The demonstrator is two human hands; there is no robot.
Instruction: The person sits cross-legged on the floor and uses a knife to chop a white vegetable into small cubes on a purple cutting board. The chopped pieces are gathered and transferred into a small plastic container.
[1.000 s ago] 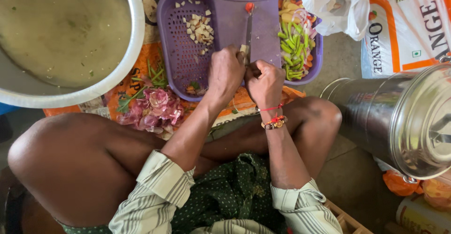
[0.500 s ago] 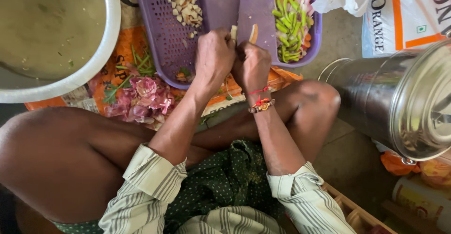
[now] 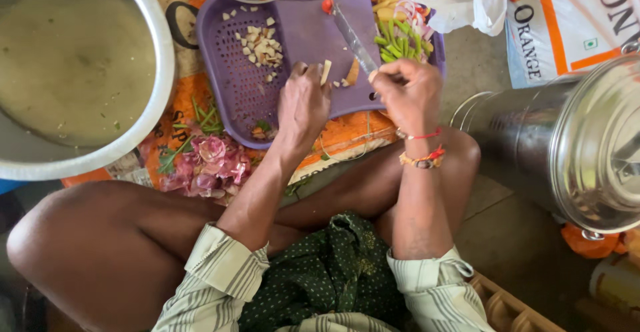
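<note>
On the purple tray (image 3: 233, 99), a small pale vegetable piece (image 3: 326, 72) is pinched upright in the closed fingers of the left hand (image 3: 303, 102), while a knife (image 3: 353, 39) is clamped by its handle in the right hand (image 3: 408, 92). The piece is judged light, firm and slippery, best gripped at its sides, clear of the blade.

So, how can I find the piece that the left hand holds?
Find the purple tray on the floor, between the big steel bowl and the steel can. At its middle, the left hand pinches a pale strip upright. The other pale bits lie flat, diced small.
</note>
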